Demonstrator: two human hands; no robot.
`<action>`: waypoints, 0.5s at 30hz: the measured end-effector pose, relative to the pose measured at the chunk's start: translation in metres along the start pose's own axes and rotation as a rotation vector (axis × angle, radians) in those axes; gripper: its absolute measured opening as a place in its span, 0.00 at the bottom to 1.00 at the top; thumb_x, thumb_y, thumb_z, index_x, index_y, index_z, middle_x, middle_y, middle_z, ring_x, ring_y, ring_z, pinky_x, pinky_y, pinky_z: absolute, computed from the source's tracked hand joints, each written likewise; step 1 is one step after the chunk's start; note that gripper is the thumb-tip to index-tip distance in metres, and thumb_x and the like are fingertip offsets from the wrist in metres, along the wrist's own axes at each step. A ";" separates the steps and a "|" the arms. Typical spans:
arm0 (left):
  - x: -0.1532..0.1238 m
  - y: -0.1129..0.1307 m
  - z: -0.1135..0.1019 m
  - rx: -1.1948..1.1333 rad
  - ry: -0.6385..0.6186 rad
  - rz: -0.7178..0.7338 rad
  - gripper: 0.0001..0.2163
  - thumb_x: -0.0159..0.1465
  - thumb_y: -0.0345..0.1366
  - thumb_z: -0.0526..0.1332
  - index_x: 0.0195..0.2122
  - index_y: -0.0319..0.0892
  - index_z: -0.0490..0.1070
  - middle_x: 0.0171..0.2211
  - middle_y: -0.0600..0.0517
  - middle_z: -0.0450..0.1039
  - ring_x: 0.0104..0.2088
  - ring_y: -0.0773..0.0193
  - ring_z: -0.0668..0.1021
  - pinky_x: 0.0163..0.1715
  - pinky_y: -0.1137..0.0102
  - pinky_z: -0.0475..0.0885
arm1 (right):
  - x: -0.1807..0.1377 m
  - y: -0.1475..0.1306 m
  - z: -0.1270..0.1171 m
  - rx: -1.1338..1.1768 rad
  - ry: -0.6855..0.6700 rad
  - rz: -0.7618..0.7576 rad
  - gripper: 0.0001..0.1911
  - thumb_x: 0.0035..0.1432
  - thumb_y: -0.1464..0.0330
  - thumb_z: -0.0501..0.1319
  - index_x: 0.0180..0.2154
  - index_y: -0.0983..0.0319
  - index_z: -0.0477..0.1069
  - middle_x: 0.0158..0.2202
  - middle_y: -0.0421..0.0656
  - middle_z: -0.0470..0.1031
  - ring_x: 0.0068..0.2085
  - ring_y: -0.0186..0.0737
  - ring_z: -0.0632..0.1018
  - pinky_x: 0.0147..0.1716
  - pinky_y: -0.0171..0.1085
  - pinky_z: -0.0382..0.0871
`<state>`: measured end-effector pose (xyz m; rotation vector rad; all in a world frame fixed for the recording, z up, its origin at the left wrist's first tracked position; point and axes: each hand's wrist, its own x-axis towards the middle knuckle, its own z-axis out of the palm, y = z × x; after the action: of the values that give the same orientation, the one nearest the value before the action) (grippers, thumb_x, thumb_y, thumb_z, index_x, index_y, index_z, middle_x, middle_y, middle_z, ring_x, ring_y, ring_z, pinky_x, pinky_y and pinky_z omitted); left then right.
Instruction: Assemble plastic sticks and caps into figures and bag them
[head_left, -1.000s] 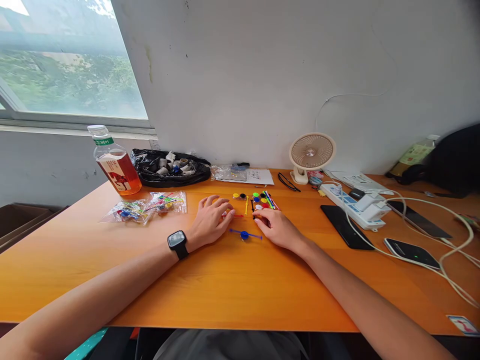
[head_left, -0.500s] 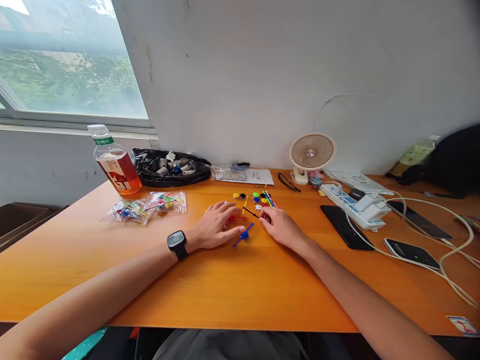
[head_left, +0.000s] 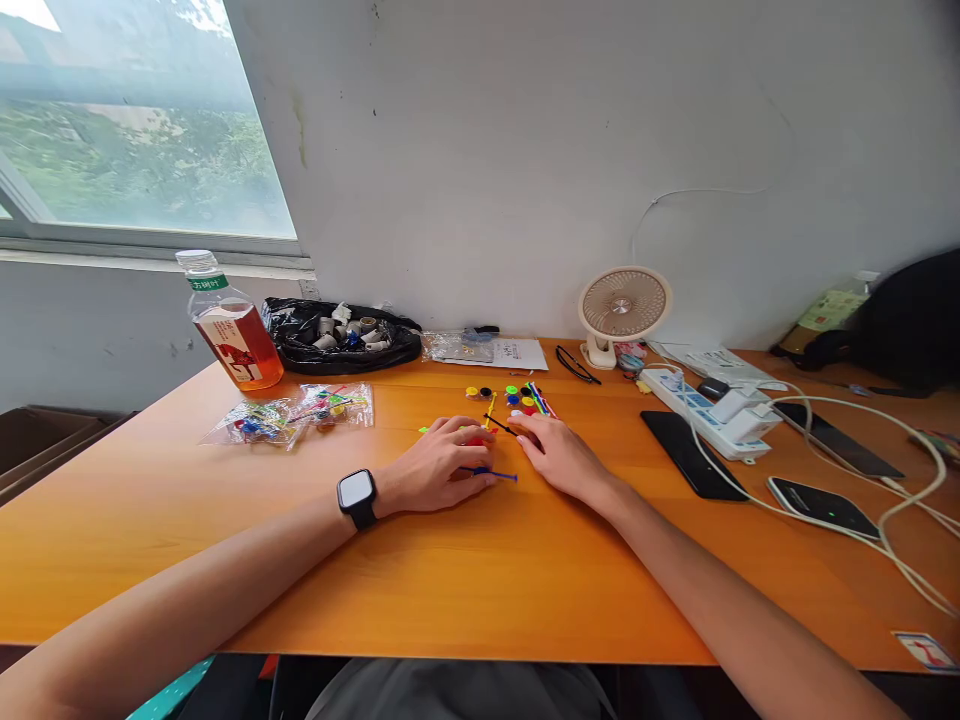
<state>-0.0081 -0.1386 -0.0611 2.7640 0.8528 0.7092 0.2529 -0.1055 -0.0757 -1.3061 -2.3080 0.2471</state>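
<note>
My left hand (head_left: 439, 468) is closed by the desk's middle, thumb and fingers about a thin blue plastic stick (head_left: 505, 477) whose right end sticks out. Its fingers partly cover some red pieces (head_left: 489, 432). My right hand (head_left: 561, 455) rests on the desk to the right, thumb and fingers apart, fingertips beside a thin black stick (head_left: 498, 424). A yellow stick (head_left: 491, 406) lies just behind the black one. Small round caps stand further back, among them a yellow one (head_left: 471, 392) and a green one (head_left: 511, 390). Several coloured sticks (head_left: 540, 400) lie bundled beside them.
Clear plastic bags of coloured parts (head_left: 334, 404) lie left, near a drink bottle (head_left: 236, 335). Behind are a black bag of grey tubes (head_left: 285, 335), papers (head_left: 525, 353) and a fan (head_left: 625, 305). Right lie a power strip (head_left: 682, 400), cables and a black phone (head_left: 690, 455).
My left hand has closed from a spread pose and come down around the blue stick, which has turned. My right fingers have stretched out from their pinch at the black stick.
</note>
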 end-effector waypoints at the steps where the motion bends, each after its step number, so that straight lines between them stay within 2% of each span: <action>1: 0.000 0.000 0.000 0.010 0.008 0.000 0.08 0.74 0.44 0.61 0.46 0.48 0.78 0.58 0.49 0.76 0.60 0.51 0.73 0.60 0.54 0.67 | 0.000 0.000 0.000 -0.007 -0.006 -0.006 0.17 0.70 0.75 0.59 0.55 0.58 0.77 0.55 0.48 0.81 0.52 0.47 0.81 0.52 0.41 0.72; 6: -0.001 -0.011 0.001 0.092 0.079 -0.070 0.07 0.74 0.37 0.59 0.48 0.47 0.76 0.47 0.49 0.80 0.50 0.54 0.77 0.52 0.57 0.70 | 0.000 -0.006 -0.004 -0.032 -0.025 -0.011 0.11 0.71 0.73 0.60 0.48 0.59 0.80 0.47 0.46 0.82 0.46 0.45 0.82 0.47 0.39 0.72; 8: -0.001 -0.018 0.001 0.111 0.137 -0.125 0.07 0.72 0.34 0.60 0.48 0.47 0.76 0.46 0.48 0.80 0.49 0.53 0.77 0.51 0.57 0.70 | 0.000 -0.010 -0.006 -0.035 -0.030 0.019 0.07 0.70 0.72 0.62 0.45 0.59 0.79 0.43 0.45 0.82 0.42 0.44 0.81 0.42 0.38 0.71; 11: -0.002 -0.027 0.003 0.087 0.233 -0.180 0.08 0.71 0.31 0.59 0.49 0.46 0.75 0.46 0.48 0.79 0.51 0.52 0.76 0.52 0.57 0.71 | -0.001 -0.015 -0.005 -0.024 -0.021 0.049 0.05 0.69 0.70 0.65 0.45 0.59 0.78 0.44 0.45 0.82 0.42 0.44 0.81 0.40 0.37 0.69; 15: 0.001 -0.028 0.004 -0.039 0.312 -0.150 0.09 0.73 0.33 0.59 0.52 0.45 0.74 0.47 0.47 0.79 0.51 0.53 0.75 0.55 0.57 0.72 | -0.001 -0.018 -0.002 -0.032 0.002 0.021 0.05 0.70 0.71 0.63 0.43 0.59 0.78 0.45 0.43 0.82 0.44 0.43 0.81 0.41 0.37 0.67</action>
<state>-0.0196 -0.1148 -0.0720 2.5586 1.0762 1.1328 0.2406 -0.1159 -0.0679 -1.3457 -2.3064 0.2166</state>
